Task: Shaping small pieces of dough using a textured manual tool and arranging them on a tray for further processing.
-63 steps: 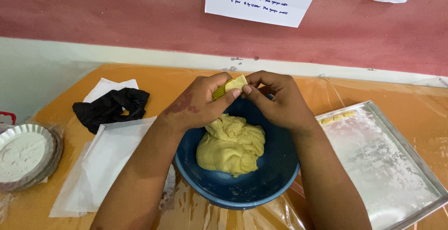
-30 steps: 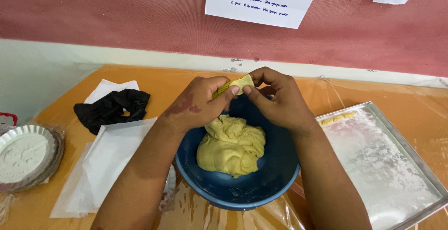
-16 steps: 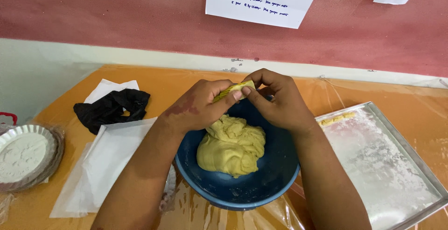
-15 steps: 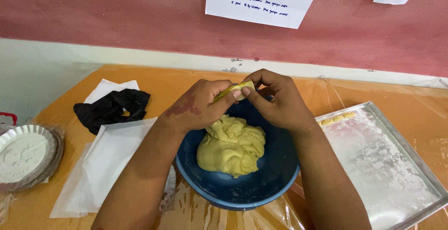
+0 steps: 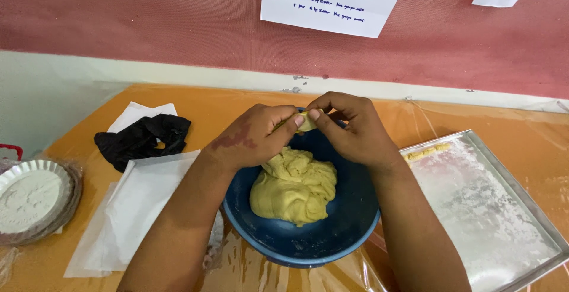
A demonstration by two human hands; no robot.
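A blue bowl (image 5: 332, 238) sits at the table's front and holds a big lump of yellow dough (image 5: 293, 186). Above the bowl's far rim, my left hand (image 5: 255, 135) and my right hand (image 5: 352, 129) meet and pinch a small piece of yellow dough (image 5: 306, 123) between their fingertips. Most of the small piece is hidden by the fingers. Both forearms reach over the bowl from the near edge.
A floured metal tray (image 5: 492, 215) lies at right with a thin strip of dough (image 5: 427, 151) at its far edge. White paper sheets (image 5: 136, 209) and a black cloth (image 5: 142, 139) lie at left. A foil dish of flour (image 5: 29, 200) sits far left. Plastic film covers the orange table.
The small piece of dough has been pressed down between the fingertips and now shows less. Both hands have stayed above the bowl's far rim.
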